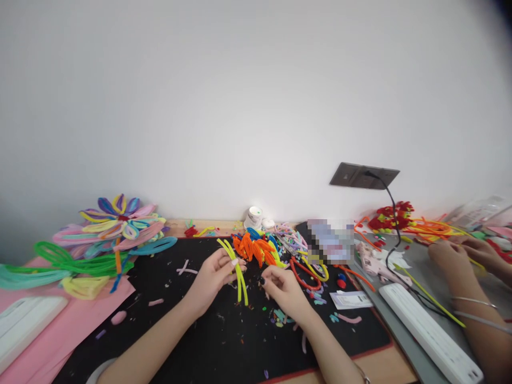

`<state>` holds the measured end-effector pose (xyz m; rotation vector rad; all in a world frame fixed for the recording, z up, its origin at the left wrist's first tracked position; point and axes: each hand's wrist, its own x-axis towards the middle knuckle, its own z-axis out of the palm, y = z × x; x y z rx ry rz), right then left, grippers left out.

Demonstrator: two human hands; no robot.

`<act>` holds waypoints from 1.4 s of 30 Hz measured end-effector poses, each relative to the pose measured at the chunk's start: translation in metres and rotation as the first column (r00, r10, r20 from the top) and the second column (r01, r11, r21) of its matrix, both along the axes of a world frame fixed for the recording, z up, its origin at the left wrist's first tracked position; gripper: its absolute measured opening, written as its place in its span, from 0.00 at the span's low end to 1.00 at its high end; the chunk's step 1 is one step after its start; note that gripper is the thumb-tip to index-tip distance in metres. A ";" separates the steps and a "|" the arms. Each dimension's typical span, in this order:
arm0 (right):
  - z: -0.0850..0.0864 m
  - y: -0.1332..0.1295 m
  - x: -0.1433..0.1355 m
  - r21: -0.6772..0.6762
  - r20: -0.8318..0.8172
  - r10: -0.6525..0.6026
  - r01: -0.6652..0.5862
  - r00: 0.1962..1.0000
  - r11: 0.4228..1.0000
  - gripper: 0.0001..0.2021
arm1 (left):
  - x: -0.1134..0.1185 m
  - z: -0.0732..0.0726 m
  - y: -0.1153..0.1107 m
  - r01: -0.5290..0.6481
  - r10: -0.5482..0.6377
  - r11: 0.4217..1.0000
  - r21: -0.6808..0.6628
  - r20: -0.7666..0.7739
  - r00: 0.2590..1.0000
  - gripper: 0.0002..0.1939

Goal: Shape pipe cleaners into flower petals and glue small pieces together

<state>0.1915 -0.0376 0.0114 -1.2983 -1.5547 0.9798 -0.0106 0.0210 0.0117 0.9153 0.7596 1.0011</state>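
Observation:
Two yellow pipe cleaners [239, 280] are pinched between the thumb and fingers of my left hand [214, 274], crossing near the grip, with their lower ends hanging over the black mat [192, 330]. My right hand [282, 290] is a short way to the right, apart from them. Its fingers are curled together at the tips, and whatever they may hold is too small to make out. Just beyond both hands lies a bunch of looped orange pipe cleaners [254, 248], with blue and yellow ones beside it.
Cut scraps [286, 316] litter the mat. At left, a pipe-cleaner flower [123, 217] and green loops [76, 261] lie by pink paper [100, 306]. At right are a glue gun [378, 261], a black cable [394, 213], a white power strip [428, 330] and another person's hands [452, 261].

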 end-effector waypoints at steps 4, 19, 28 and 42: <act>-0.001 -0.005 -0.014 -0.052 0.060 0.094 -0.091 0.994 0.994 0.07 | 0.006 -0.003 -0.011 0.086 -0.086 0.996 -0.006 -0.030 0.996 0.26; -0.005 -0.004 -0.019 -0.014 0.122 0.051 -0.050 0.991 0.999 0.18 | 0.010 0.005 -0.014 0.084 -0.084 0.996 -0.010 -0.221 0.972 0.26; -0.001 -0.004 -0.018 0.009 0.138 0.039 -0.041 0.990 0.999 0.18 | 0.009 -0.007 -0.011 0.057 -0.036 0.996 0.066 -0.289 0.957 0.19; -0.004 -0.003 -0.020 0.033 0.143 0.044 -0.050 0.989 0.998 0.14 | 0.011 -0.004 -0.016 0.109 -0.101 0.994 0.018 -0.255 0.962 0.18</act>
